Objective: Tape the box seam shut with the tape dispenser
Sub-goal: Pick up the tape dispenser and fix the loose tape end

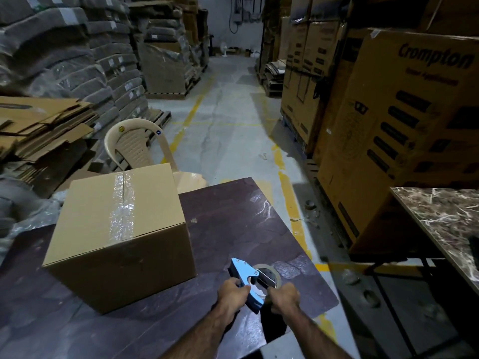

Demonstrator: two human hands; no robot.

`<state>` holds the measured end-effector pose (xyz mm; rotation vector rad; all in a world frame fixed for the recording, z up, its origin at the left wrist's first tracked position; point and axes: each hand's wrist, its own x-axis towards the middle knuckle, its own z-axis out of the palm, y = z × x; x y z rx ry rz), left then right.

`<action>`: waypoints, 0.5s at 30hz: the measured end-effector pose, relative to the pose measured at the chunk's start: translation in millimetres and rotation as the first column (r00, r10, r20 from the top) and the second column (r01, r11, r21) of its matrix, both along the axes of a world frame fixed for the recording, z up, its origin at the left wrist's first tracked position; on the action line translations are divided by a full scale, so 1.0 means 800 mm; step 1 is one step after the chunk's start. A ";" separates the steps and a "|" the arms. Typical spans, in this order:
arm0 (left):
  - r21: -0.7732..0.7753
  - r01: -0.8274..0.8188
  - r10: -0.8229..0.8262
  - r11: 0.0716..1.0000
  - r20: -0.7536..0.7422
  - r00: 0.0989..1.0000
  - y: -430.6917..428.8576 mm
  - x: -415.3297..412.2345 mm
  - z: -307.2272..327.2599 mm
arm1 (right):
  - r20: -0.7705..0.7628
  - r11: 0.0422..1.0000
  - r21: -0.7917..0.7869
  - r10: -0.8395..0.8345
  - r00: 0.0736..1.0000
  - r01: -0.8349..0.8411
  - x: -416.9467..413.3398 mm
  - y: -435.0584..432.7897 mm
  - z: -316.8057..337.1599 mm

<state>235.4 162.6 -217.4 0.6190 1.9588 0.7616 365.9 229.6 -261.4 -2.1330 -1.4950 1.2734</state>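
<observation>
Down at the near right end of the dark table (pixel 233 224), both hands are wrapped up with the tape dispenser (pixel 245 277). The left hand (pixel 232 294) has its fingers curled round the blue frame. The right hand (pixel 283 296) is closed on the roll side, by the tape roll (pixel 270 272). Can't tell if it's pinching a loose end of tape or just steadying the thing. The dispenser is held just above the tabletop, nose pointing up and to the left.

The cardboard box (pixel 121 255) sits to the left of the hands and a bit further away, not touching them, so the left hand is the nearer one. Its top seam (pixel 121 203) runs straight away from the person, near edge to far edge. There's already a shiny clear strip along it that laps down over the near edge. My guess is any new pass means swinging the dispenser left and lining it up lengthwise with that seam.

Behind the box there's a beige plastic chair (pixel 134 143).
</observation>
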 end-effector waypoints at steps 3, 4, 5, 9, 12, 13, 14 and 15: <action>0.012 -0.047 0.045 0.999 0.095 0.994 -0.003 -0.007 -0.012 | 0.063 0.998 0.045 0.040 0.997 -0.043 -0.004 -0.004 0.021; 0.026 -0.070 0.065 0.997 0.154 0.986 -0.007 -0.006 0.001 | 0.072 0.997 0.067 0.040 0.997 -0.045 -0.003 -0.003 0.030; 0.039 -0.098 0.086 0.994 0.239 0.967 -0.010 -0.004 0.014 | 0.070 0.995 0.089 0.045 0.997 -0.051 -0.002 -0.002 0.041; 0.103 -0.256 0.166 0.961 0.529 0.832 -0.016 -0.015 0.049 | -0.074 0.962 0.261 0.100 0.992 -0.078 0.008 0.007 0.084; 0.129 -0.419 0.216 0.899 0.703 0.678 -0.019 -0.035 0.083 | -0.178 0.872 0.481 0.198 0.964 -0.090 0.008 0.012 0.125; 0.128 -0.465 0.216 0.876 0.757 0.616 -0.020 -0.042 0.094 | -0.196 0.836 0.543 0.225 0.954 -0.085 0.008 0.015 0.139; 0.136 -0.484 0.192 0.865 0.801 0.568 -0.022 -0.050 0.106 | -0.196 0.806 0.585 0.241 0.950 -0.084 0.005 0.018 0.153; 0.159 -0.477 0.146 0.865 0.828 0.541 -0.026 -0.059 0.118 | -0.208 0.782 0.618 0.262 0.942 -0.082 0.002 0.020 0.168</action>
